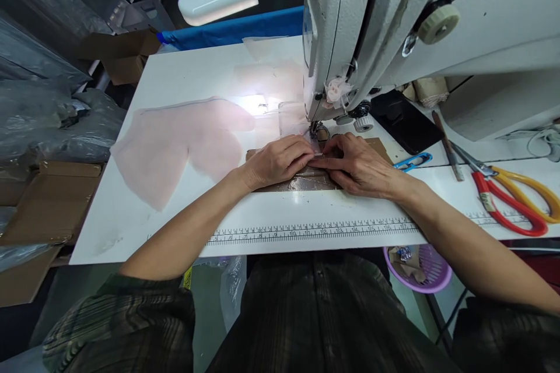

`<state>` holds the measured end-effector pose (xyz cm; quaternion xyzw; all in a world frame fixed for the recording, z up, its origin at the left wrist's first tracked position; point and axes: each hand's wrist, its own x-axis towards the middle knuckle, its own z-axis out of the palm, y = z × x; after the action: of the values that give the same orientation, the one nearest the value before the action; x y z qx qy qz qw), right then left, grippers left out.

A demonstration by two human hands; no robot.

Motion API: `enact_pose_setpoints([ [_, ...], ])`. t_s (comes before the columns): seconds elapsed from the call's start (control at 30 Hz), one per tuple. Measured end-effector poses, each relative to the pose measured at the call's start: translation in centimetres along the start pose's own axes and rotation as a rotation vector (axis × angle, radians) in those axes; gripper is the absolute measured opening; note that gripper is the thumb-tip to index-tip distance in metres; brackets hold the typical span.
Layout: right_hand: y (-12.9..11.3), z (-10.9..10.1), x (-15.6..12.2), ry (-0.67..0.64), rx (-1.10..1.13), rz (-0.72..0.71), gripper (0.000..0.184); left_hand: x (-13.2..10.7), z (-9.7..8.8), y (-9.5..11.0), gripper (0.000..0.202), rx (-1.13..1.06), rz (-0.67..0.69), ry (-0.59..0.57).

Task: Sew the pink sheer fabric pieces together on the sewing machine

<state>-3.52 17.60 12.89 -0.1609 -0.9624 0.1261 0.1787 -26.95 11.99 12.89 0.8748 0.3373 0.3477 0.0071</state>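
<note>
My left hand [282, 158] lies just left of the needle area of a white sewing machine [326, 41], its fingers closed at the edge of a piece of sheer pale pink fabric [292, 116]. From the other side, my right hand [359, 164] pinches the same fabric, and the fingertips of both hands nearly meet before the presser foot [314, 128]. The fingers partly cover what they grip. Beneath them is a brown, tape-covered plate [297, 182]. Another sheer pink piece [161, 148] is spread flat to the left.
A lit lamp [221, 0] shines over the white table [184, 233]. At right lie a black phone [406, 119], blue thread snips [412, 161] and scissors [510, 201] with red and yellow handles. A purple basket [437, 271] stands below; cardboard boxes [52, 204] are at left.
</note>
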Motion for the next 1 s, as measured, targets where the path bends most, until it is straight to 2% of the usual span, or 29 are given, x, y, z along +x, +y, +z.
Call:
enact_pose_setpoints([
  [0.1, 0.3, -0.5, -0.1, -0.012, 0.123, -0.007, 0.039, -0.2, -0.2, -0.3, 0.010, 0.004, -0.009, -0.064],
  [0.17, 0.6, -0.6, -0.1, 0.024, 0.182, 0.034, 0.042, -0.3, -0.3, -0.5, 0.010, 0.034, -0.001, -0.085],
  [0.27, 1.1, -0.1, 0.0, 0.109, 0.111, 0.087, 0.046, -0.5, -0.4, -0.7, 0.008, 0.090, 0.045, -0.073],
  [0.33, 1.2, 0.4, 0.0, 0.130, 0.046, 0.062, 0.045, -0.6, -0.4, -0.7, 0.008, 0.110, 0.069, -0.074],
  [0.53, 1.2, 0.9, 0.1, 0.126, -0.005, 0.049, 0.043, -0.6, -0.4, -0.7, 0.008, 0.171, 0.153, -0.100],
  [0.77, 1.3, 1.0, 0.1, 0.149, -0.013, 0.047, 0.042, -0.4, -0.6, -0.4, 0.009, 0.212, 0.162, -0.097],
  [1.0, 1.2, 0.8, 0.0, 0.111, -0.004, 0.072, 0.044, -0.5, -0.5, -0.4, 0.012, 0.276, 0.191, -0.126],
])
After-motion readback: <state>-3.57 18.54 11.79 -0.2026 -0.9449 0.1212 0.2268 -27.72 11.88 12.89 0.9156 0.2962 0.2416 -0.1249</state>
